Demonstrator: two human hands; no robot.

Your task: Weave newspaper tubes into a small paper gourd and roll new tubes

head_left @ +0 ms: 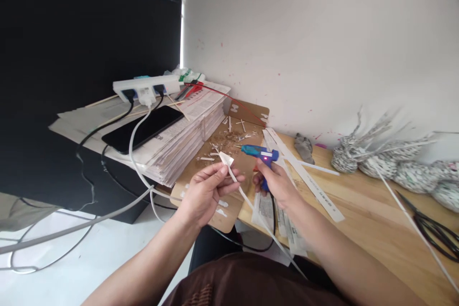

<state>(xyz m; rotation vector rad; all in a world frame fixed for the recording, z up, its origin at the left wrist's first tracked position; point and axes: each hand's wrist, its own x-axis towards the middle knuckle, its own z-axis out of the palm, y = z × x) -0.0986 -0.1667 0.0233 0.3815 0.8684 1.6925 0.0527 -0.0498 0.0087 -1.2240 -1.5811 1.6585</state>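
Note:
My left hand [211, 186] pinches the flared white tip of a thin rolled paper stick [245, 197] between thumb and fingers. The stick's long tail slants down to the right, past my lap. In my right hand [278, 179] is a blue glue gun [260, 152] with a small red light showing. Its nozzle points left, a little above and to the right of the paper tip and apart from it. A white glue stick [319, 167] juts from its back. Below both hands lies a brown cardboard sheet [238, 172] with paper scraps and glue bits.
A tall stack of newspaper [190, 141] stands at left, bearing a black phone [143, 129] and a white power strip [147, 83] with cables hanging down. On the wooden table [366, 215] are a ruler [304, 174], woven paper pieces [383, 158] and black scissors [430, 224].

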